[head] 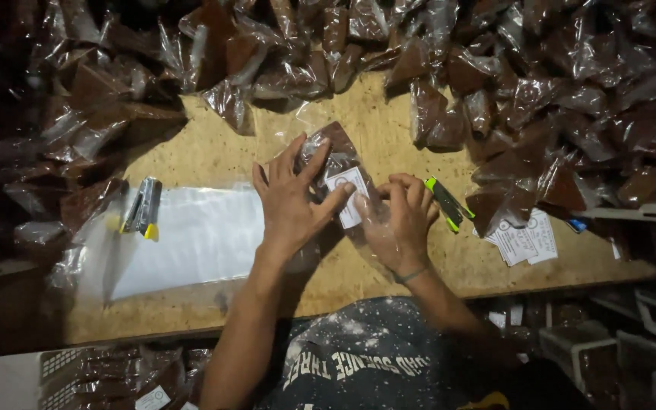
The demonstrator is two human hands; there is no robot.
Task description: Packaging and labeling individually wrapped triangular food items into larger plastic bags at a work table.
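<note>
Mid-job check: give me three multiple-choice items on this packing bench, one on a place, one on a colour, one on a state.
1. Where does the stapler lie?
A. On the clear plastic sheet, off to the left hand's side
B. On the stack of paper labels
C. Under the person's right hand

2. What colour is the handle of the tool beside the right hand?
A. Red and white
B. Green and black
C. Blue

3. How is the small bag of brown powder at the centre being handled?
A. It lies untouched
B. It is lifted high above the bench
C. Both hands press on it and its white label

Answers: 1 A, the stapler rests on the plastic sheet; 2 B, its handle shows green and black; 3 C, the left hand and right hand lie flat over it.
</note>
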